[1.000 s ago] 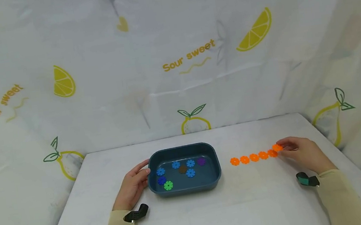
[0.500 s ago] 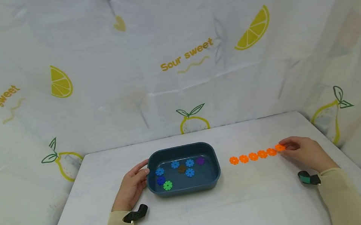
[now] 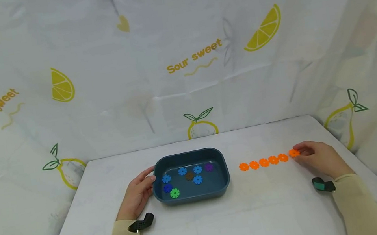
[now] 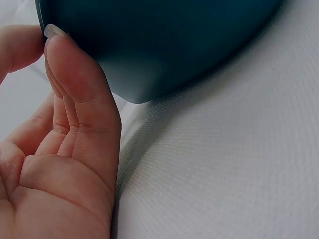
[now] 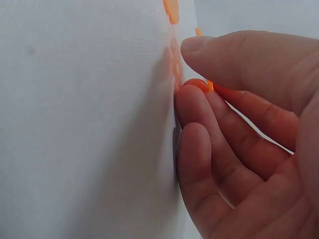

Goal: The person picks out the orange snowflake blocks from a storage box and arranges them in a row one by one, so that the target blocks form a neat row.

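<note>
At the left end of a dark blue plastic tray [image 3: 193, 198], my left hand [image 3: 136, 195] holds the rim, thumb on top and fingers along the outside. The left wrist view has the thumb [image 4: 75, 64] against the tray's edge. Over on the right, my right hand [image 3: 321, 160] pinches an orange notched plastic disc [image 3: 293, 153] between thumb and fingertips. That disc is just right of a row of several matching orange discs [image 3: 264, 162] on the table. From the right wrist, only slivers of the pinched disc [image 5: 210, 85] show behind the thumb.
Inside the tray lie several light blue discs [image 3: 198, 179], a dark blue disc [image 3: 167, 188], a green disc [image 3: 175, 193], a brown disc [image 3: 189, 176] and a purple disc [image 3: 209, 166]. A lemon-printed cloth [image 3: 131, 117] hangs behind the white table [image 3: 224, 228].
My right hand has shifted slightly right with its orange disc, which overlapped the row's end and now has a small gap from it. The left hand keeps its hold on the tray.
</note>
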A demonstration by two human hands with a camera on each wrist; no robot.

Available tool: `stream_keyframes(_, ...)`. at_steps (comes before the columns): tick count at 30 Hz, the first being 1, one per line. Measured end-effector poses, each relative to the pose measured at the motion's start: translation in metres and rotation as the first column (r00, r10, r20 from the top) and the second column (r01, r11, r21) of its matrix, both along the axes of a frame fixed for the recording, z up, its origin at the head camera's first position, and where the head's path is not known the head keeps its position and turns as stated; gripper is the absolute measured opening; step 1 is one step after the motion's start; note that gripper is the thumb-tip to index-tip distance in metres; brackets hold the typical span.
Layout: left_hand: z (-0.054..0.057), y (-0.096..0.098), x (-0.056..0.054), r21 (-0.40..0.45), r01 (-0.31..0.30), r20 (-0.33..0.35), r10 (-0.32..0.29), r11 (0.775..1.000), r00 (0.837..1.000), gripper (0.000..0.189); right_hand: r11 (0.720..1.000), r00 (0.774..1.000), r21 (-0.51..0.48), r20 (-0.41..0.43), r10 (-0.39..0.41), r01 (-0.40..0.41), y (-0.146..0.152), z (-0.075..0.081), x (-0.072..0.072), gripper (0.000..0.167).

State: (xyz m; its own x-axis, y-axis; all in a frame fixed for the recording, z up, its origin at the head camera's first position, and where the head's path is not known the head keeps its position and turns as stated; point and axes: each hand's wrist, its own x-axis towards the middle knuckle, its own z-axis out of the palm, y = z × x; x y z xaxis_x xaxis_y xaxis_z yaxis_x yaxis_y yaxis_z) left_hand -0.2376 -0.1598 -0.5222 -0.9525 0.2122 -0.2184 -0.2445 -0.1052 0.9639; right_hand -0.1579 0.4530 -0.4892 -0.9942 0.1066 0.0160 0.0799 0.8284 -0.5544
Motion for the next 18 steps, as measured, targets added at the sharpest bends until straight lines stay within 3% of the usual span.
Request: stream_keyframes(18,-0.0006,-0.0003,-0.0005,0.000,0.004,-0.007,-0.004,1.000,1.000,0.055,1.000,1.000,-0.018,0.018,0.017,-0.016,-0.0019,-0.0033,-0.0031,0.042)
